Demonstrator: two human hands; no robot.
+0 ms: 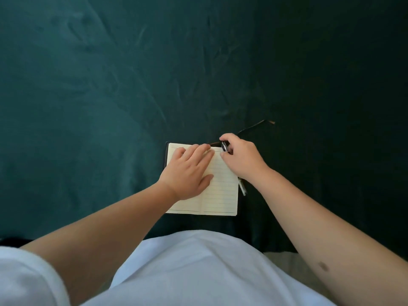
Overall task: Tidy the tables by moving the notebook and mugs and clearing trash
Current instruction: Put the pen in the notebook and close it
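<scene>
A small notebook (pixel 218 195) lies open on the dark teal cloth (pixel 88 107), its cream lined pages facing up inside a dark cover. My left hand (pixel 187 171) rests flat on the left page with the fingers spread toward the top edge. My right hand (pixel 240 157) is curled at the notebook's upper right corner around a black and silver pen (pixel 224 146). The pen's other end shows below my wrist beside the right page. No mugs or trash are in view.
A thin dark strip (pixel 251 128) with a brownish tip runs up and right from under my right hand; I cannot tell what it is. The wrinkled teal cloth covers the whole surface. My white shirt fills the bottom of the frame.
</scene>
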